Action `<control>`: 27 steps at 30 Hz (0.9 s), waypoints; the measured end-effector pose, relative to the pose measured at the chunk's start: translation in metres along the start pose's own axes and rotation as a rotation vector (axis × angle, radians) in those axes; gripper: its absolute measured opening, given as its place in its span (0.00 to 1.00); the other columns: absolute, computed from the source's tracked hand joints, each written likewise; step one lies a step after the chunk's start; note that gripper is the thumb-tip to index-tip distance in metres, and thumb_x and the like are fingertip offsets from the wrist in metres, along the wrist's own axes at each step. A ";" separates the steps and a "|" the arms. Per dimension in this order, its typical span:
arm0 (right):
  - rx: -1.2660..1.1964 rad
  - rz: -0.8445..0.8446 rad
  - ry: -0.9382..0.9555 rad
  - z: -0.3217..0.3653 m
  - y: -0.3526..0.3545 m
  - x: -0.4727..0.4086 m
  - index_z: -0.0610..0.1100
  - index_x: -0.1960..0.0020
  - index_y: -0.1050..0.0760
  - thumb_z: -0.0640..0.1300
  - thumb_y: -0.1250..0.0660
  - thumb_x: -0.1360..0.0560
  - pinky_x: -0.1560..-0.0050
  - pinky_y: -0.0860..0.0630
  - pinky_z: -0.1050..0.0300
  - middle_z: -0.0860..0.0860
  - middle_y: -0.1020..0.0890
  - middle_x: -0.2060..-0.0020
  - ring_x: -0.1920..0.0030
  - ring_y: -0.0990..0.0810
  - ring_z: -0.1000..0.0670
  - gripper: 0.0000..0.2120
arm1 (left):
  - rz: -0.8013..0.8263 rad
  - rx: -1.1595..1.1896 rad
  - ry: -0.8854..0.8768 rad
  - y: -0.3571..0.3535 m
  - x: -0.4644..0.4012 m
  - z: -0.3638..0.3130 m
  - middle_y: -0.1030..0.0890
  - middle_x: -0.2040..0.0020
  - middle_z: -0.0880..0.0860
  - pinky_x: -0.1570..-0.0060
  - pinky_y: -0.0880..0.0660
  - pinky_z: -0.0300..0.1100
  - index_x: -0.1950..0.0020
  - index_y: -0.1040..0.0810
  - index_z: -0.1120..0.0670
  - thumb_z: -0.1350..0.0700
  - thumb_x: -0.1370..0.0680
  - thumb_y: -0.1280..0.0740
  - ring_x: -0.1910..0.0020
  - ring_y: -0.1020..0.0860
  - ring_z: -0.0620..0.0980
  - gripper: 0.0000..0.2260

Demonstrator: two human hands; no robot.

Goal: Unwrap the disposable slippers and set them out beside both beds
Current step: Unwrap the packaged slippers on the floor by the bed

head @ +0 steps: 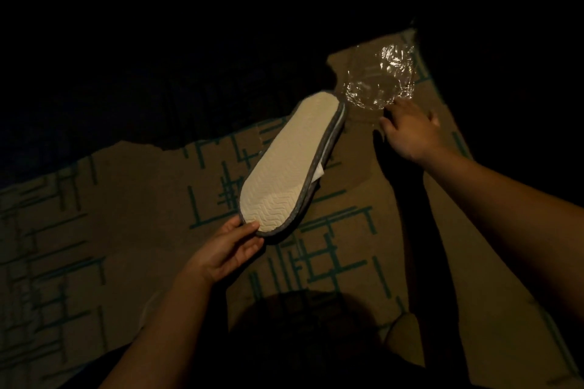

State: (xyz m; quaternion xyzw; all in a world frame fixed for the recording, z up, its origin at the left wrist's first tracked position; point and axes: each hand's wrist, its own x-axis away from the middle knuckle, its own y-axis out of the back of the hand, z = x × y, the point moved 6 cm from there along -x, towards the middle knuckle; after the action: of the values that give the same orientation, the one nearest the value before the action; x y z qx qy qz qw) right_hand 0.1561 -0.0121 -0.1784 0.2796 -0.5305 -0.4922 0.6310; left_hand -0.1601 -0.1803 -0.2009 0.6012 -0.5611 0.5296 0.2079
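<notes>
Here, the left hand [226,249] pinches the slippers [290,161] sole-up; the right hand [407,133], fingers spread, touches the wrapper [379,79] — best pulled fully clear.

slippers [286,164]: 1 stacked pair | plastic wrapper [380,77]: 1 | hands: 2 — left hand [226,251], right hand [409,131]

The slippers [286,167] are stacked flat, cream sole up with a zigzag tread and grey edging, angled from 7 toward 1 o'clock above the carpet. The crumpled clear wrapper [380,77] lies just off their 1 o'clock end.
</notes>
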 end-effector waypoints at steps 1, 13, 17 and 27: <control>0.022 -0.044 0.003 -0.002 0.005 0.001 0.41 0.39 0.27 0.50 0.46 0.22 0.30 0.47 0.36 0.41 0.28 0.34 0.31 0.33 0.44 0.18 | -0.014 -0.003 -0.007 0.000 -0.001 0.000 0.15 0.65 0.49 0.68 0.21 0.33 0.52 0.23 0.53 0.63 0.31 0.28 0.69 0.18 0.42 0.10; 0.243 -0.061 0.262 0.022 -0.009 0.035 0.49 0.28 0.38 0.51 0.41 0.23 0.27 0.50 0.38 0.44 0.39 0.26 0.25 0.45 0.42 0.25 | -0.493 -0.712 -0.291 -0.043 -0.018 -0.030 0.18 0.57 0.60 0.62 0.25 0.41 0.49 0.26 0.58 0.54 0.25 0.33 0.62 0.19 0.53 0.10; 0.266 -0.012 0.210 0.010 -0.016 0.038 0.50 0.28 0.37 0.53 0.44 0.22 0.27 0.52 0.39 0.45 0.38 0.26 0.25 0.45 0.43 0.23 | -0.652 -1.242 -0.737 -0.070 -0.001 -0.051 0.29 0.37 0.59 0.44 0.29 0.48 0.35 0.31 0.56 0.50 0.30 0.31 0.38 0.30 0.56 0.26; 0.297 -0.099 0.141 -0.022 0.003 0.040 0.46 0.29 0.38 0.51 0.42 0.24 0.29 0.46 0.39 0.43 0.36 0.28 0.27 0.41 0.42 0.25 | -0.484 -1.572 -0.686 -0.094 -0.024 -0.030 0.48 0.24 0.60 0.29 0.40 0.58 0.25 0.43 0.50 0.48 0.32 0.30 0.25 0.50 0.61 0.38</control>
State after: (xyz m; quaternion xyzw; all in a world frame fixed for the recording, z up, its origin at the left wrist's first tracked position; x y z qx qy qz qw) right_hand 0.1763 -0.0513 -0.1662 0.4294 -0.5375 -0.4180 0.5933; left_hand -0.0834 -0.1176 -0.1790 0.5124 -0.6512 -0.2761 0.4870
